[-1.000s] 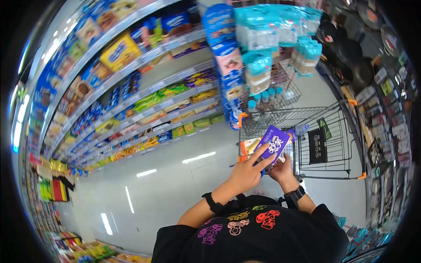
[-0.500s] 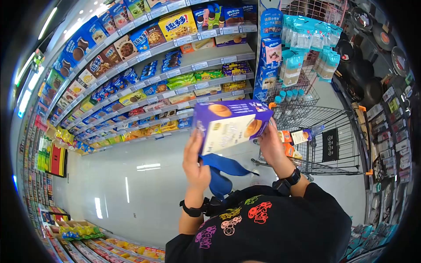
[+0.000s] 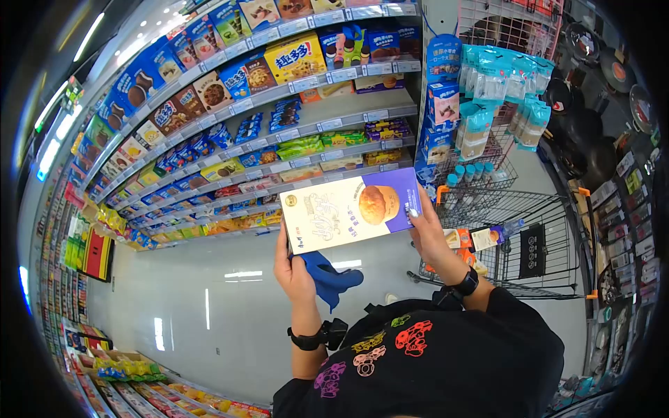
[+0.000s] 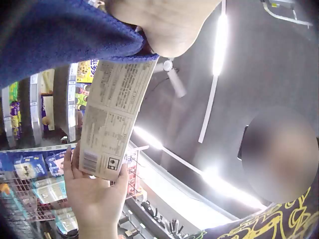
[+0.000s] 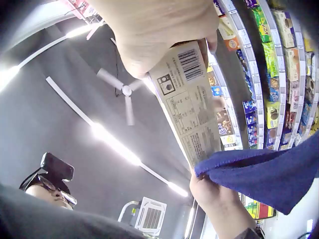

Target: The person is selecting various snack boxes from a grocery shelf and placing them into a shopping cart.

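In the head view a cream and purple pastry box (image 3: 324, 212), with a round cake pictured on its front, is held up before the chest. My left hand (image 3: 296, 275) grips its left end, thumb at the lower edge. A dark blue cloth (image 3: 324, 275) hangs from that same hand below the box. At the box's right end, my right hand (image 3: 431, 237) holds the side, thumb on the purple front. Both wrist views show the box's narrow printed side (image 4: 117, 109) with a barcode, spanning between the two hands.
A wire shopping cart (image 3: 550, 244) stands on the right, holding a small purple and white box (image 3: 486, 239), orange packs and a bottle (image 3: 513, 226). Biscuit shelves (image 3: 327, 118) curve along the front left. Teal bags (image 3: 481, 83) hang beyond the cart; pans (image 3: 585, 125) hang at far right.
The purple box was over the cart a second ago, then came up and left between both hands. Since then it has turned so its cream front faces me. The blue cloth has shifted under it.
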### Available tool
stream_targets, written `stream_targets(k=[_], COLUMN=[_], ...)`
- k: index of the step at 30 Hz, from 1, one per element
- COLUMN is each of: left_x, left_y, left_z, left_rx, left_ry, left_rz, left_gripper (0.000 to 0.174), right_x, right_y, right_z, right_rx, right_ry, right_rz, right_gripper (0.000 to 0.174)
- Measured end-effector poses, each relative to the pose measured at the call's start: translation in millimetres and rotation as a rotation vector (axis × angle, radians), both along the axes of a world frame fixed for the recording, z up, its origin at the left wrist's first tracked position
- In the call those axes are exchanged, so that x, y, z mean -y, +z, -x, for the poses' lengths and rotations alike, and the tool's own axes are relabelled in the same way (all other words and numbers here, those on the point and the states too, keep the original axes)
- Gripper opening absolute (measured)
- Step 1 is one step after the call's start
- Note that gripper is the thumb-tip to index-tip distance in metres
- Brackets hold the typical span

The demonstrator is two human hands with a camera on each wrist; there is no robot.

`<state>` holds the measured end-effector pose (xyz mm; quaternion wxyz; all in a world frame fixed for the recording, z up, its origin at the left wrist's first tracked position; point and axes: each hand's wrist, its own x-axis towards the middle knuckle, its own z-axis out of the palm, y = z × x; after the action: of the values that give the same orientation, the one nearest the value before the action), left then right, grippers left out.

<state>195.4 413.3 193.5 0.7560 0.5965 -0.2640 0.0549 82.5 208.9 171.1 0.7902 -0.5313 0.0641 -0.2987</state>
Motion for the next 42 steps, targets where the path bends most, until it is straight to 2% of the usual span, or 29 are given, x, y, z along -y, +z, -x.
stream_targets(k=[6, 10, 14, 18, 21, 24, 28, 31, 34, 37, 38, 42], left_x=[33, 59, 82, 90, 104, 114, 117, 121, 119, 117, 116, 115], left_y=[-13, -19, -34, -44, -35, -39, -44, -42, -64, -62, -60, -57], left_z=[-22, -26, -36, -47, -51, -68, -102, -132, -182, -219, -231, -278], left_rx=[0.089, -0.192, -0.399, -0.354, -0.374, -0.337, -0.317, -0.369, -0.336, -0.305, -0.287, -0.252], left_ry=[-0.035, -0.011, 0.032, -0.129, -0.246, -0.349, -0.416, -0.445, -0.534, -0.569, -0.589, -0.579], left_rz=[-0.143, 0.035, 0.240, 0.186, 0.126, 0.051, -0.077, -0.143, -0.210, -0.334, -0.371, -0.499], left_gripper=[0.055, 0.051, 0.048, 0.055, 0.062, 0.066, 0.065, 0.065, 0.059, 0.054, 0.053, 0.048], right_x=[42, 63, 76, 84, 87, 92, 93, 94, 89, 86, 84, 68], right_y=[-15, -37, -54, -57, -58, -61, -62, -67, -54, -50, -47, -29], right_z=[1, 0, -3, -8, -20, -36, -61, -80, -98, -117, -124, -157], right_rx=[-0.031, -0.192, -0.225, -0.252, -0.269, -0.268, -0.297, -0.269, -0.204, -0.108, -0.021, 0.016], right_ry=[0.062, 0.176, 0.377, 0.410, 0.336, 0.321, 0.255, 0.143, -0.076, -0.150, -0.108, -0.172], right_rz=[-0.342, -0.588, -0.926, -1.132, -1.203, -1.183, -1.029, -0.832, -0.498, -0.289, -0.309, -0.175], right_gripper=[0.055, 0.048, 0.053, 0.053, 0.053, 0.054, 0.052, 0.055, 0.063, 0.069, 0.071, 0.079])
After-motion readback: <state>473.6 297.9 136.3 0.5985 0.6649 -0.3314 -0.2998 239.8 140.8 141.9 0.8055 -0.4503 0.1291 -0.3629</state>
